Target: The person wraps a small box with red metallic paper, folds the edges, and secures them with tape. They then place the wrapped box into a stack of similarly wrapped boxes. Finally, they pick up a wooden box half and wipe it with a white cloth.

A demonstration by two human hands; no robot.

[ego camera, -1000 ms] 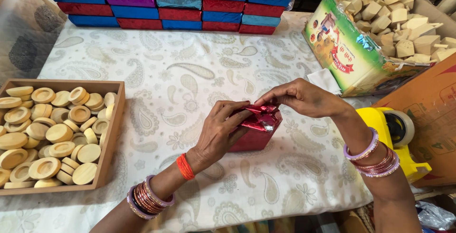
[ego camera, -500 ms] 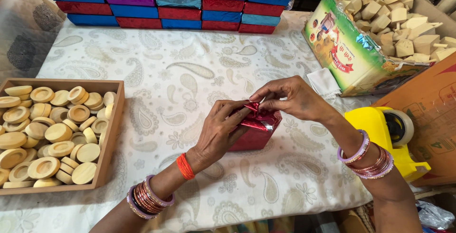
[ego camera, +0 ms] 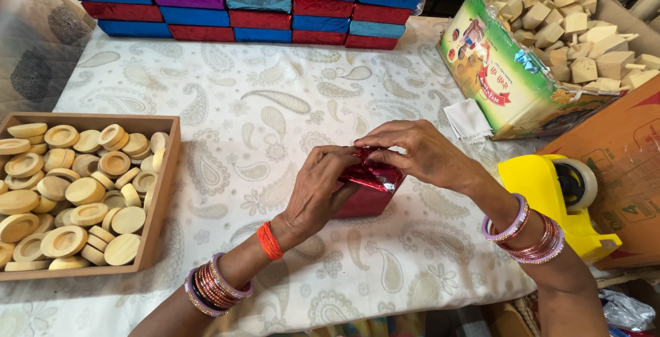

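Note:
A small box wrapped in shiny red foil (ego camera: 371,189) sits on the patterned white tablecloth (ego camera: 261,103) near the front edge. My left hand (ego camera: 317,196) presses against its left side, fingers curled onto the foil. My right hand (ego camera: 416,153) lies over its top, pinching the loose foil fold down. Both wrists wear several bangles. Most of the box's top is hidden under my fingers.
A wooden tray (ego camera: 161,199) of round wooden discs stands at the left. Stacked foil-wrapped boxes (ego camera: 261,0) in blue, red and purple line the far edge. A carton of wooden blocks (ego camera: 522,82) and a yellow tape dispenser (ego camera: 550,199) are at the right.
Both hands stay on the red box; the fingers have shifted slightly, pressing the foil fold flatter on its top.

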